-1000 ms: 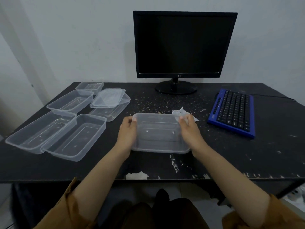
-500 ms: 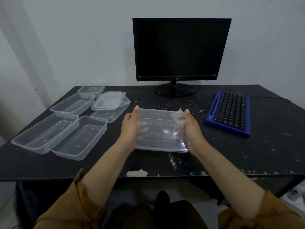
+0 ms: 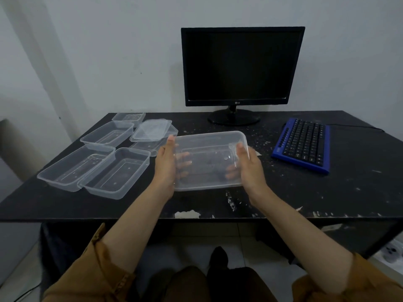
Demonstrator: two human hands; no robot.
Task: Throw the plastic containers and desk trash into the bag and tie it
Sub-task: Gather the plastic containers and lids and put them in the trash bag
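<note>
A clear rectangular plastic container is lifted off the black desk and tilted with its open side toward me. My left hand grips its left end and my right hand grips its right end, with fingers showing through the plastic underneath. Several more clear containers lie on the desk's left side: a near pair, one behind them, a small one at the back, and a lidded one. A bit of white paper trash peeks out beside my right hand. No bag is in view.
A black monitor stands at the back centre of the desk. A blue keyboard lies at the right with its cable running off. Crumbs and white specks litter the desk top. My knees are below the desk's front edge.
Both hands have lifted the container off the desk and tipped its open side toward me. It now covers most of the white paper scrap.
</note>
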